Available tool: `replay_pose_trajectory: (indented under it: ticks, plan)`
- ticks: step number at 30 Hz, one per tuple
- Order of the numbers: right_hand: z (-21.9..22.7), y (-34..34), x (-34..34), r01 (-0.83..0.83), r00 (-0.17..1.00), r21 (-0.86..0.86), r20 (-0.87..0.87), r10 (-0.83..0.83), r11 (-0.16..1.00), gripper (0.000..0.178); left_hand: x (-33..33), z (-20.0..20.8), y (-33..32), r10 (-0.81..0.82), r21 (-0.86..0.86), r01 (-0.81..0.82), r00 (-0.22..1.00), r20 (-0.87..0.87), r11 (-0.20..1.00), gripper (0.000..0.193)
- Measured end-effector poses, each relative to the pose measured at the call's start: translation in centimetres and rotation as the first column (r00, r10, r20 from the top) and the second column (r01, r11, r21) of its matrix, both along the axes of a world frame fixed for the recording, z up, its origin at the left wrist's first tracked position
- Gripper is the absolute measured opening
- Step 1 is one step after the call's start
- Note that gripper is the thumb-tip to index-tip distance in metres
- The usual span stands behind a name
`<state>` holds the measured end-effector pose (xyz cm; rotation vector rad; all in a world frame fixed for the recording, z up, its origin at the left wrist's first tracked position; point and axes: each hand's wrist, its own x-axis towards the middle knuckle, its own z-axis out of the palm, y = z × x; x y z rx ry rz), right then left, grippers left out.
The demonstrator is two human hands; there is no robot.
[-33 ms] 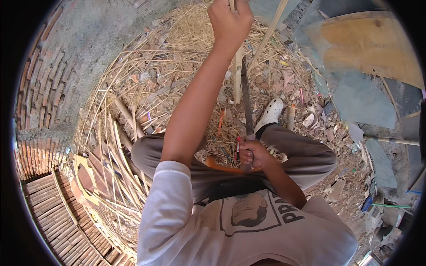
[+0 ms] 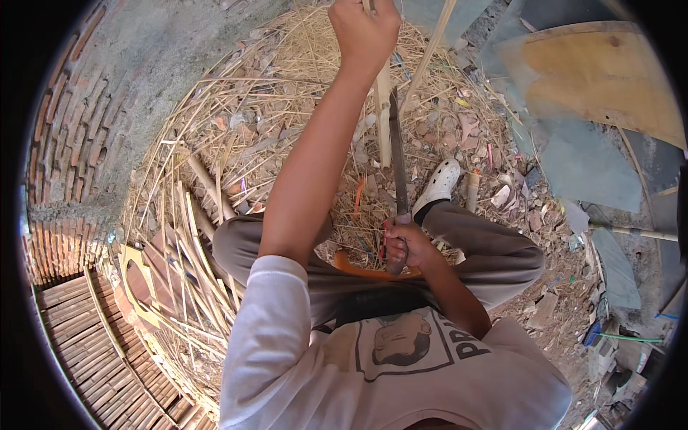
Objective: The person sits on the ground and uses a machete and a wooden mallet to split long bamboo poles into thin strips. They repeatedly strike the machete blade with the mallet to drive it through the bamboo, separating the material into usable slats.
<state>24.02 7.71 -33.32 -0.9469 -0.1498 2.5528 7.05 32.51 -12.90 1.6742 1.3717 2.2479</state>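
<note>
My left hand (image 2: 365, 32), arm stretched far forward, is closed around a pale split bamboo strip (image 2: 383, 125) whose lower end points back toward me. In my right hand (image 2: 408, 245), low between my bent legs, is the handle of a long machete (image 2: 398, 158). Its dark narrow blade points away from me, just right of the bamboo strip; whether they touch I cannot tell. Something red (image 2: 388, 231) shows at the fingers of my right hand. A curved orange piece (image 2: 358, 266) lies across by my lap, partly hidden.
Straw, shavings and rubble cover the ground around me. Several bamboo strips (image 2: 197, 265) are piled at my left knee. Another long strip (image 2: 430, 54) slants at the far right of my left hand. Sheets (image 2: 588, 165) lie to the right; a brick wall (image 2: 79, 143) stands left.
My left hand has shifted slightly to the left and up. The bamboo strip stays beside the blade, and my right hand is almost unmoved.
</note>
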Motion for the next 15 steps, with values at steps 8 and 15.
replay_pose_trajectory:
  ticks: [8, 15]
  plan:
    - [-9.8, 1.4, -1.1, -0.354, 0.631, 0.429, 0.766, -0.126, 0.831, 0.016, -0.5, -0.3, -0.9, 0.138, -0.022, -0.139, 0.990, -0.026, 0.990, 0.030]
    - [-8.3, 1.9, -3.4, -0.311, 0.691, 0.403, 0.718, -0.087, 0.861, 0.015, -3.6, 0.1, -0.4, 0.183, -0.016, -0.184, 0.982, -0.035, 0.983, 0.034]
